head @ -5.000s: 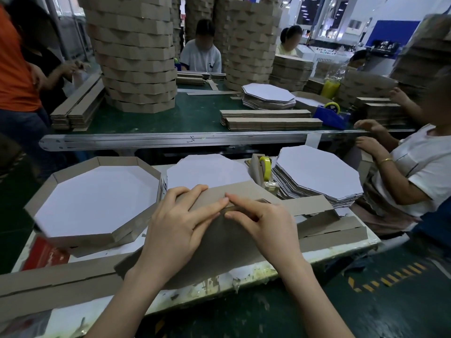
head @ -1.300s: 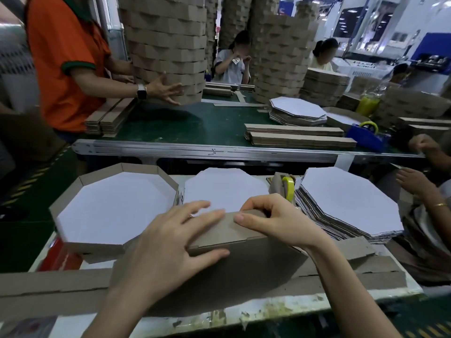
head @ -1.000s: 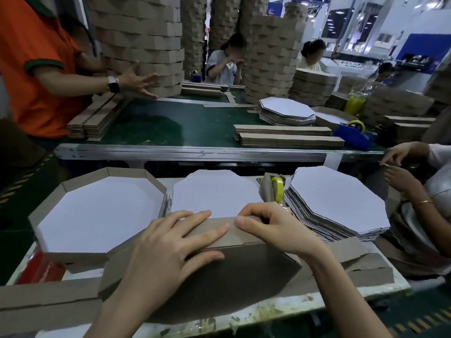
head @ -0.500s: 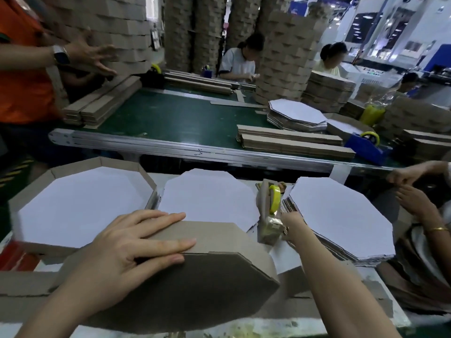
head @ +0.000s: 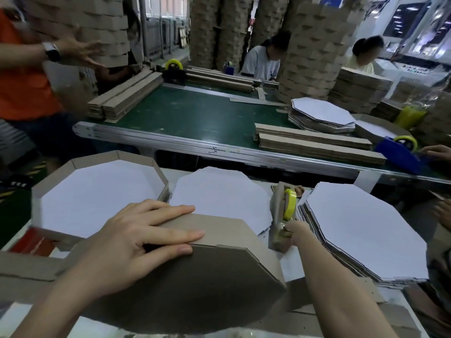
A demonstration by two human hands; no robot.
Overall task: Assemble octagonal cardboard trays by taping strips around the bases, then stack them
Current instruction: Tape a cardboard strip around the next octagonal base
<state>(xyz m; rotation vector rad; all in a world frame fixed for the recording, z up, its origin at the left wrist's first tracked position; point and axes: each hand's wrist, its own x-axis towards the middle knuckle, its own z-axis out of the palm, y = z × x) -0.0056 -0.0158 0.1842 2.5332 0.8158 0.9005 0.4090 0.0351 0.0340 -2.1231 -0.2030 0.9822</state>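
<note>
Farthest to the left of my left hand, a finished tray is sitting with its white floor facing up and its brown wall standing all around. A red object is poking out from under its near edge. Flat cardboard strips are lying just left of my left wrist and running under the piece I am working on.

I am laying my left hand flat on the octagonal tray, which is tilting toward me with its brown underside showing. The fingers are stretching out straight and slightly spread. They are pressing across the top edge, where the side strip is meeting the base, and are curling around nothing. Just beyond those fingertips a pile of white octagonal bases is lying flat.

To the right of the tray, between my two hands, a tape dispenser with a yellow roll is standing upright. My right hand is touching the dispenser's lower end. The back of the hand is covering the fingers, so I cannot tell whether they are closing on it or only resting there.

Right of that hand, a taller stack of white bases is fanning out. Far beyond both hands a green conveyor belt is bearing bundles of strips.
</note>
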